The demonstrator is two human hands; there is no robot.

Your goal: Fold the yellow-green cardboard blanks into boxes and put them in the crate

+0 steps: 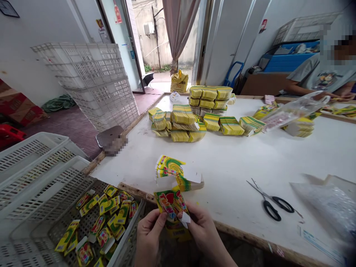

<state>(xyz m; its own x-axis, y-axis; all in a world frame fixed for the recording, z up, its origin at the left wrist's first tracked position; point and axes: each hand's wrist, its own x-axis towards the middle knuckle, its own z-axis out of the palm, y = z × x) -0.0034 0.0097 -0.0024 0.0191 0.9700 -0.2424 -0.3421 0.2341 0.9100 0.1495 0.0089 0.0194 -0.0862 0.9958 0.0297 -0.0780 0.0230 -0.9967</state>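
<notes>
Between my two hands is a small printed carton (171, 205), yellow and green with colourful lettering, held over the table's near edge. My left hand (151, 231) pinches its left side, thumb on the front. My right hand (201, 230) grips the right side, with a white flap (185, 219) showing by the thumb. Just beyond, a fanned pile of flat cartons (169, 167) lies on the white table (222, 159). To the lower left, a white plastic crate (128, 237) holds several loose filled-looking cartons (107, 204).
Bundles of flat cartons (211, 98) stand stacked along the table's far side. Black-handled scissors (271, 202) lie at right, near clear plastic bags (328, 207). Tall white crates (91, 81) stand on the left floor. Another person (319, 81) sits across at the far right.
</notes>
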